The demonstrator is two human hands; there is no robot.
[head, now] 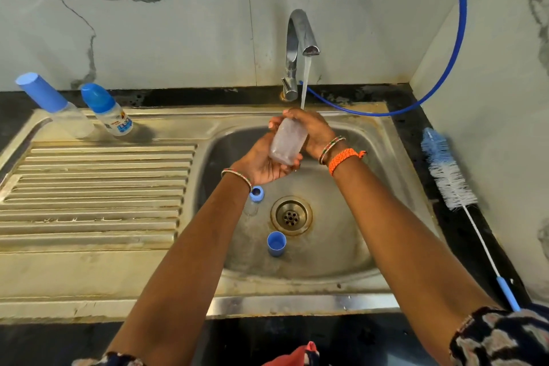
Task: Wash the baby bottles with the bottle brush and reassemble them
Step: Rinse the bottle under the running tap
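Over the far side of the sink (pixel 341 270), both hands hold a clear baby bottle (pixel 287 142) under the running tap (pixel 298 47). The left hand (pixel 263 162) cups its base; the right hand (pixel 309 131) wraps its top. It looks light, rigid and wet-slippery, best gripped around the body.

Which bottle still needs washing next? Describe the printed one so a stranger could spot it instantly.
Start at the steel sink and look to the ribbed draining board on its left. Two capped bottles stand at the board's far edge. The printed bottle is the right-hand one, nearer the tap: shorter, domed blue cap, with a colourful label, unlike the clear bottle beside it.
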